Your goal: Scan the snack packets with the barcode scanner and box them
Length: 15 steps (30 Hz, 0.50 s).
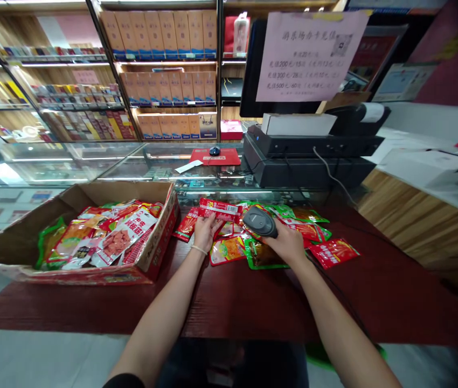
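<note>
My left hand (205,233) is closed on the lower left edge of a red snack packet (221,210), whose white barcode panel faces up. In my right hand (289,243) is a dark grey barcode scanner (259,222), its head turned toward that packet. Beneath and around both hands lie several other packets, among them a yellow and red one (228,250), a green-edged one (264,254) and a red one (334,252) farther right. To the left stands an open cardboard box (163,229) with a heap of similar packets (122,237) inside.
The packets and box rest on a dark red-brown counter (233,307). Behind are a glass display case (119,170), a mouse (214,151) on a red mat, and a monitor (253,70) with a pink notice (310,56). A thin dark cable (340,293) runs by my right forearm.
</note>
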Each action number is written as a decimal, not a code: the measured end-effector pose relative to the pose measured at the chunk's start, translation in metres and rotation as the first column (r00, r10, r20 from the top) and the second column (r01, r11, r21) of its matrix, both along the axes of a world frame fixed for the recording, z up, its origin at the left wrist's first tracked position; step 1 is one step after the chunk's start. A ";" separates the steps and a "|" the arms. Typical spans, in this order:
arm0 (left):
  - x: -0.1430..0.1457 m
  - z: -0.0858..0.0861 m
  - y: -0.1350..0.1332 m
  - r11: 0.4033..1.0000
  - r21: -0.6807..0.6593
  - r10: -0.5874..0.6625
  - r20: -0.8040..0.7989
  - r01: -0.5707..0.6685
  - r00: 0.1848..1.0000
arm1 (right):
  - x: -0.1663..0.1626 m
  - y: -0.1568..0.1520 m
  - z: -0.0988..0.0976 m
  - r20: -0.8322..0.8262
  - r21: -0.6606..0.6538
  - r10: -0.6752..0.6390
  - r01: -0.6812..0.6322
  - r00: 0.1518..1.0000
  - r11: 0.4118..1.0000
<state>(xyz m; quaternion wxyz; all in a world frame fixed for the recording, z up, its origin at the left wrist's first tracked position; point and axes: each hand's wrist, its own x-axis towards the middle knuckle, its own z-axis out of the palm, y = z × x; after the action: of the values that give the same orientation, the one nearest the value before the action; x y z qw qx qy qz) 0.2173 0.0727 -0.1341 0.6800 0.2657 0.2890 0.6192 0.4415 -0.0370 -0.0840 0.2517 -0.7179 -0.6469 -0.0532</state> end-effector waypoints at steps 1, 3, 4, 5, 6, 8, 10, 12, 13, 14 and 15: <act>0.001 0.002 -0.001 1.000 0.008 0.013 -0.011 -0.013 1.000 | 0.001 0.000 0.000 -0.001 0.003 -0.010 0.010 1.000 1.000; 0.004 0.008 -0.005 0.998 0.045 0.056 -0.051 -0.054 0.997 | 0.002 0.001 -0.001 -0.006 0.018 -0.032 0.032 0.999 0.999; 0.005 0.013 -0.007 0.994 0.075 0.085 -0.078 -0.080 0.993 | 0.003 0.001 -0.002 -0.013 0.033 -0.043 0.043 0.999 0.999; 0.006 0.020 -0.009 0.988 0.114 0.121 -0.106 -0.108 0.987 | 0.003 0.001 -0.001 -0.022 0.052 -0.054 0.055 0.998 0.997; 0.006 0.029 -0.012 0.977 0.160 0.160 -0.137 -0.138 0.978 | 0.003 0.001 -0.001 -0.035 0.072 -0.063 0.065 0.997 0.995; 0.000 0.053 -0.020 0.942 0.271 0.258 -0.211 -0.197 0.943 | 0.001 0.001 0.003 -0.065 0.117 -0.076 0.084 0.995 0.990; -0.012 0.082 -0.030 0.881 0.412 0.373 -0.305 -0.231 0.877 | -0.004 0.001 0.009 -0.088 0.158 -0.077 0.090 0.993 0.983; -0.032 0.111 -0.040 0.805 0.546 0.483 -0.381 -0.229 0.789 | -0.013 0.000 0.017 -0.096 0.189 -0.063 0.080 0.993 0.979; -0.044 0.124 -0.044 0.774 0.590 0.525 -0.393 -0.231 0.755 | -0.018 -0.001 0.021 -0.097 0.197 -0.052 0.070 0.994 0.978; -0.059 0.135 -0.048 0.748 0.621 0.559 -0.400 -0.233 0.726 | -0.023 -0.001 0.026 -0.099 0.202 -0.039 0.058 0.994 0.978; -0.074 0.144 -0.051 0.726 0.643 0.590 -0.401 -0.243 0.701 | -0.029 -0.001 0.029 -0.102 0.209 -0.023 0.044 0.995 0.977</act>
<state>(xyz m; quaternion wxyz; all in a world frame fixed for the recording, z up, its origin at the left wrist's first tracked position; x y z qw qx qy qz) 0.1434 0.0215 0.0096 0.2861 0.5466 0.3484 0.7057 0.4122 -0.0381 -0.0547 0.3574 -0.6996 -0.6122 -0.0901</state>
